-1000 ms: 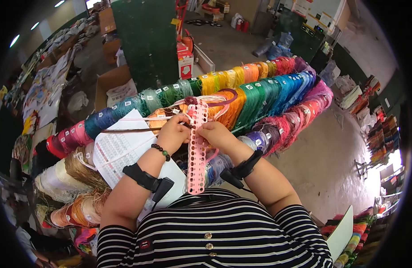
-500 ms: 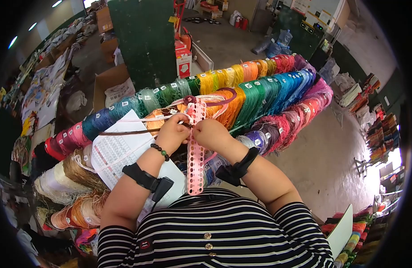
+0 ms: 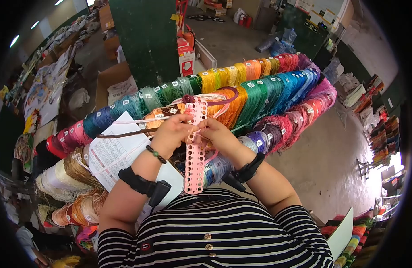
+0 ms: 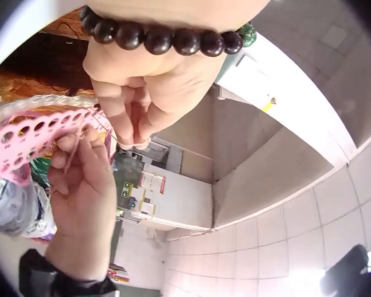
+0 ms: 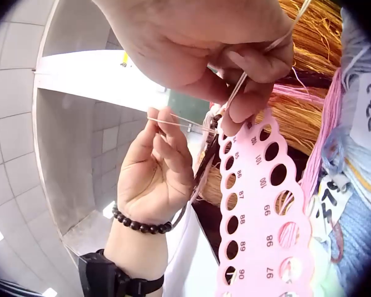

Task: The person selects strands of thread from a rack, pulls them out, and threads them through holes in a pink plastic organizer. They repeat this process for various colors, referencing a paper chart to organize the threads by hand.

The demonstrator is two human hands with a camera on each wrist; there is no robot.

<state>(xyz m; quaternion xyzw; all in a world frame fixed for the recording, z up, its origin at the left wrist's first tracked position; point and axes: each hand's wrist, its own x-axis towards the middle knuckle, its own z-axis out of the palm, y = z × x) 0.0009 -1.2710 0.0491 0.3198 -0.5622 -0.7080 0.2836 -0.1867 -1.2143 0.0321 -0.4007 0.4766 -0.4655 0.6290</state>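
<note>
A pink strip with numbered holes [image 3: 194,169] [image 5: 253,204] stands between the two hands over the thread bundles. At its left edge, the left hand [image 3: 171,133] [image 5: 157,170] pinches a thin light thread [image 5: 191,124] between thumb and fingertips, drawn taut to the strip. The right hand [image 3: 218,136] [image 4: 83,192] is at the strip's upper part, its fingers curled round a pale thread [image 5: 238,86] and touching the strip's edge. Dark and pale pink strands [image 3: 130,133] run leftward from near the left hand. A printed sheet [image 3: 112,154] lies under the left forearm.
Rows of labelled, coloured thread bundles [image 3: 259,96] extend from lower left to upper right. A cardboard box [image 3: 108,82] and a green pillar [image 3: 141,42] stand beyond them. On the left is a cluttered table [image 3: 45,96]; grey floor [image 3: 313,165] shows at right.
The left hand has turned and come nearer the right hand, now with a thread between its fingertips. The right hand's fingers have shifted on the strip, which leans slightly differently.
</note>
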